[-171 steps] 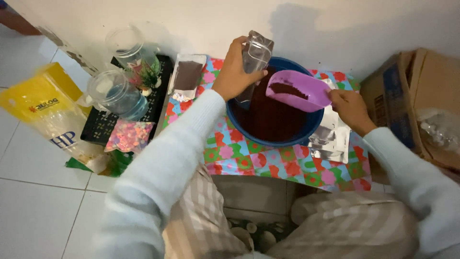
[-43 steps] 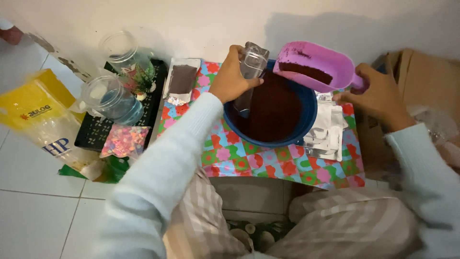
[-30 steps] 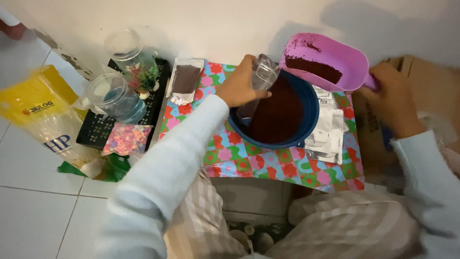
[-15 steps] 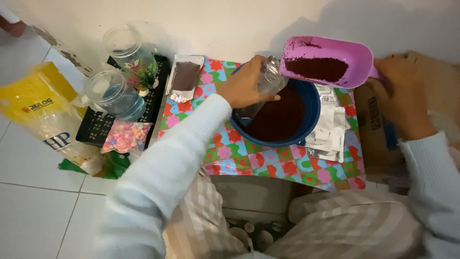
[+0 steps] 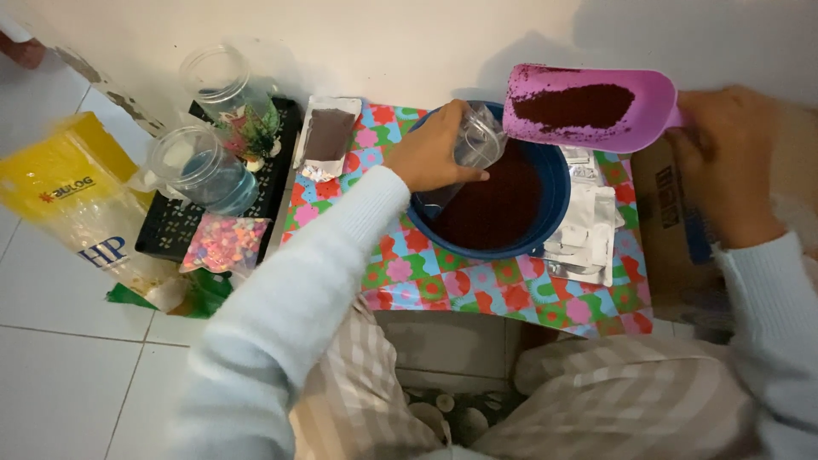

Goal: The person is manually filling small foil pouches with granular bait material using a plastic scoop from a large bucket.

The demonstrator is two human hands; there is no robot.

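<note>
Against a white wall, the small flowered table (image 5: 477, 298) carries a blue bowl (image 5: 545, 223) of brown powder; left hand (image 5: 434, 158) grips a thin, floppy pouch (image 5: 477, 145) near its mouth, right hand (image 5: 733, 162) clasps the light, stiff scoop (image 5: 588, 106) by its handle

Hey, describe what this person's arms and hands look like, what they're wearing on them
Both arms are covered by long sleeves of a soft, pale bluish-white top that reach to the wrists. The left hand and the right hand are bare: no gloves show, and no rings, watch or bracelets can be made out. The right cuff looks lightly ribbed.
</note>
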